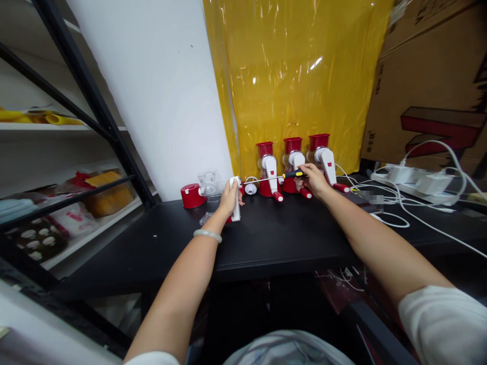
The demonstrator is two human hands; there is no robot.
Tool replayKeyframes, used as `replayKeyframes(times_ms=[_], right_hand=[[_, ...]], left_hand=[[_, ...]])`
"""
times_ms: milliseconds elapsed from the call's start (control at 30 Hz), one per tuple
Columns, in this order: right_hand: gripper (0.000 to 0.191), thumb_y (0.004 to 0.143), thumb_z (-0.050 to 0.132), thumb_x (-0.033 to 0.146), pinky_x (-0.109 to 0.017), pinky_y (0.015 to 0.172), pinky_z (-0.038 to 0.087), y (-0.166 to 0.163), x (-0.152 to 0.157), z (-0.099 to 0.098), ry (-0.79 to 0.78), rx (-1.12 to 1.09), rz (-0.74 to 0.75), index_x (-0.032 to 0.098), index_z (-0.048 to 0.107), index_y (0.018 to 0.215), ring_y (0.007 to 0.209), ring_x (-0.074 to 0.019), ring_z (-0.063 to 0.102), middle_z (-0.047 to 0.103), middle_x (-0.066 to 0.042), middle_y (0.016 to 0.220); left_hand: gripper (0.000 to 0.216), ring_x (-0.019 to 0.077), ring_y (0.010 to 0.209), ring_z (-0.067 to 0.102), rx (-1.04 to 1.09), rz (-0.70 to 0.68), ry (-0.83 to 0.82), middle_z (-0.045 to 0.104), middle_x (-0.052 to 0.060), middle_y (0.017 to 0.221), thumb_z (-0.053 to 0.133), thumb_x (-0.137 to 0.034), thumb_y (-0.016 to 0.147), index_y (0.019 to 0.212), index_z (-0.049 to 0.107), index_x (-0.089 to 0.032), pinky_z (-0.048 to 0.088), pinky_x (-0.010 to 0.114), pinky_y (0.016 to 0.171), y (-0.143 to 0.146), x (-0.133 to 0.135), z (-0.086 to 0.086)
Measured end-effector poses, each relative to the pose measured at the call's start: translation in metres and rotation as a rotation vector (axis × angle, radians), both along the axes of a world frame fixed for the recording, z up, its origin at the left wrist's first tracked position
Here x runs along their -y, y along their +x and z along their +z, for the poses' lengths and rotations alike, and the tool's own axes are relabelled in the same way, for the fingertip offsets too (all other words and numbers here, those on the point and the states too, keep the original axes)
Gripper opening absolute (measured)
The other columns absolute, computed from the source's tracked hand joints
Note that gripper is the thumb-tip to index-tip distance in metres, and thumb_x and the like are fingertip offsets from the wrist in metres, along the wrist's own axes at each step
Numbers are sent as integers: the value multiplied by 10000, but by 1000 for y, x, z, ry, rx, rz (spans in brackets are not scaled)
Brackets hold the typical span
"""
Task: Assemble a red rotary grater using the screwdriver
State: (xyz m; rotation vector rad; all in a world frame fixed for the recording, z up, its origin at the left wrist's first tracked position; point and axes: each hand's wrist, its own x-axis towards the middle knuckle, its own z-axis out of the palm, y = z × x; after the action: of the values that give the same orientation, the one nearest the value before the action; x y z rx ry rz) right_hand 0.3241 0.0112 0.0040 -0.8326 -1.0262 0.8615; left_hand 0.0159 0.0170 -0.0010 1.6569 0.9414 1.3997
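Observation:
My left hand (pixel 227 199) is closed around a white crank handle (pixel 236 209) with a red knob, held upright just above the black table. In my right hand (pixel 315 179) is a screwdriver (pixel 292 174) with a black and yellow handle. Its long metal shaft runs leftward to the crank; whether the tip touches a screw is too small to tell. A small white round part (pixel 250 189) lies beneath the shaft. Left of my hands sit a red base (pixel 193 196) and clear plastic parts (pixel 208 177). Behind the screwdriver stand three red and white rotary graters (pixel 271 168).
White cables and a power strip (pixel 418 185) with chargers lie on the table's right side, before a large cardboard box (pixel 426 91). Yellow plastic sheeting (pixel 297 71) hangs behind the graters. A black-framed shelf (pixel 95 111) with bags stands on the left.

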Motion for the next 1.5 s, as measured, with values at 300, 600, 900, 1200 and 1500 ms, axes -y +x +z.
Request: replayKeyframes(times_ms=[300, 600, 900, 1200, 1500], right_hand=[[398, 785, 696, 594, -217, 361, 390, 2, 0, -5, 59, 125, -90, 215, 583, 830, 371, -114, 503, 542, 40, 476], [168, 753, 623, 274, -255, 506, 512, 5, 1, 2, -5, 2, -43, 217, 594, 909, 517, -125, 624, 646, 22, 754], [362, 697, 798, 405, -256, 487, 522, 9, -2, 0, 25, 33, 6, 224, 564, 906, 486, -118, 611, 661, 11, 758], [378, 715, 798, 504, -201, 407, 428, 8, 0, 1, 36, 84, -43, 200, 592, 803, 410, -100, 550, 647, 17, 575], [429, 821, 691, 583, -190, 338, 325, 9, 1, -3, 17, 252, -124, 168, 619, 743, 328, -83, 459, 598, -9, 471]], left_hand=[[446, 89, 400, 487, -51, 24, 59, 498, -87, 546, 464, -673, 899, 959, 456, -231, 492, 222, 472, -1, 2, 0], [478, 95, 395, 484, -44, 11, 29, 496, -88, 544, 470, -705, 876, 944, 449, -233, 494, 230, 451, -1, 2, 1], [469, 100, 380, 490, -62, 9, 67, 495, -93, 512, 439, -700, 894, 953, 439, -235, 500, 230, 458, -3, -1, -1], [452, 98, 393, 492, -53, 22, 84, 504, -85, 533, 455, -677, 901, 966, 463, -230, 501, 230, 468, -5, -2, -2], [441, 97, 396, 484, -69, 55, 114, 495, -78, 544, 475, -657, 901, 969, 490, -222, 469, 232, 449, -5, -1, -1]])
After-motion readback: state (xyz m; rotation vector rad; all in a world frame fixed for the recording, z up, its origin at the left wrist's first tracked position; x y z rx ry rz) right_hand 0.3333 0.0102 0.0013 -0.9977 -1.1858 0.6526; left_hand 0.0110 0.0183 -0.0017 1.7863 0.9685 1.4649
